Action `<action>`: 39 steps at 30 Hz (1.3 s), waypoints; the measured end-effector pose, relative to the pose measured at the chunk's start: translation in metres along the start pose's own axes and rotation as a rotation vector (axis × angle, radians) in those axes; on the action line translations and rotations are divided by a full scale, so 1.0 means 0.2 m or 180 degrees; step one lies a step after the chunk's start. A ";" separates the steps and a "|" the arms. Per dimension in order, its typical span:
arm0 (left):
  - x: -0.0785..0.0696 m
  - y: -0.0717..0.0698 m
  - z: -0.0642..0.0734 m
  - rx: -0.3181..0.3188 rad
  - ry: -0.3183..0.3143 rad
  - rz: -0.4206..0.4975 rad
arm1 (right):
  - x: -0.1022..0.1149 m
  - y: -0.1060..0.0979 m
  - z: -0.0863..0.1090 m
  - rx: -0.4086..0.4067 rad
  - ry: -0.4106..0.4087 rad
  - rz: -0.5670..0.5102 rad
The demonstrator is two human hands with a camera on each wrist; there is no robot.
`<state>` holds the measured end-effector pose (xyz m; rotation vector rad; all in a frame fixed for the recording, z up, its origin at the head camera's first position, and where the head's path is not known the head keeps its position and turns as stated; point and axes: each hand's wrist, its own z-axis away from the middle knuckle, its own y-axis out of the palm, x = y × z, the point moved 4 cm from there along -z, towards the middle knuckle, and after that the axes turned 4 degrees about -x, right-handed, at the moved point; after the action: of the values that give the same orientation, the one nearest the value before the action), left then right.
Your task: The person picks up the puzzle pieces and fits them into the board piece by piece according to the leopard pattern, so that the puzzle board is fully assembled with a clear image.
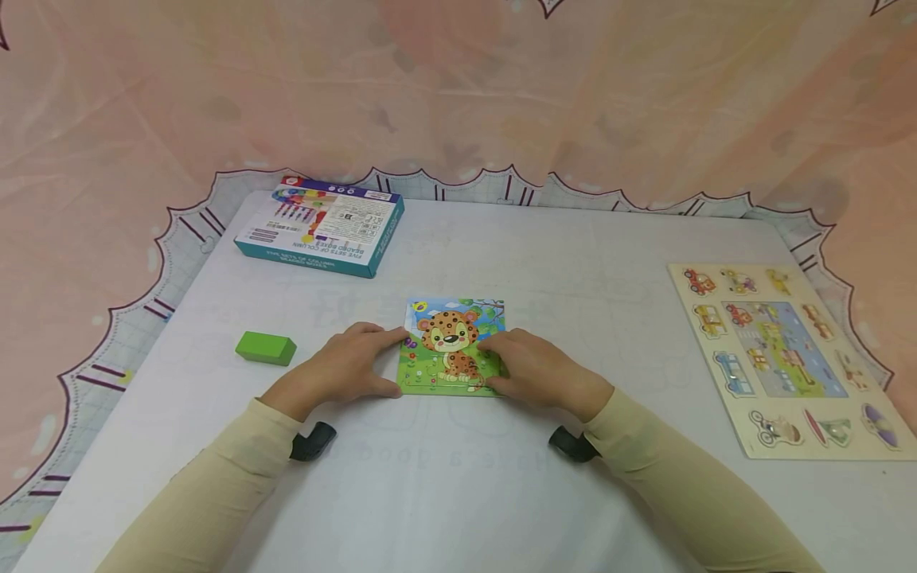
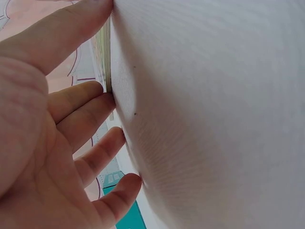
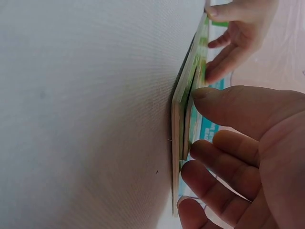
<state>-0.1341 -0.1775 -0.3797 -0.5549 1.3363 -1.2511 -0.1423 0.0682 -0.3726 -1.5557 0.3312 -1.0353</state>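
Observation:
A small square jigsaw puzzle [image 1: 451,318] with a cartoon leopard cub lies flat on the white table in the head view. At its left edge, the left hand [image 1: 351,362] touches the board with thumb and forefinger spread apart. The left wrist view shows that hand's fingers [image 2: 102,155] fairly straight along the board's edge. Over the puzzle's right side, the right hand [image 1: 540,370] pinches a puzzle piece [image 3: 189,129] between thumb and fingers. In the right wrist view this piece sits slightly raised above the board; its picture is mostly hidden.
A green block [image 1: 265,348] lies left of the left hand. Behind it is a flat teal and white toy box [image 1: 322,227]. A large wooden peg puzzle board [image 1: 731,342] with vehicle pictures is at the right. A patterned cloth [image 1: 458,95] hangs behind the table.

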 end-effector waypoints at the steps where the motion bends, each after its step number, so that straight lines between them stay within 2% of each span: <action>1: 0.00 0.00 0.00 0.0001 -0.0004 0.0003 | 0.00 0.00 0.00 0.0005 0.0004 0.0002; 31: -0.01 0.00 0.00 0.0032 -0.0016 -0.0014 | -0.01 0.00 0.00 -0.0002 -0.0018 0.0064; 39: -0.01 -0.01 0.00 0.0055 -0.0051 0.0000 | -0.01 0.01 -0.01 0.0054 0.0050 0.0058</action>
<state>-0.1342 -0.1766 -0.3781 -0.5515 1.3112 -1.2546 -0.1429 0.0676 -0.3758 -1.5276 0.3461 -1.0341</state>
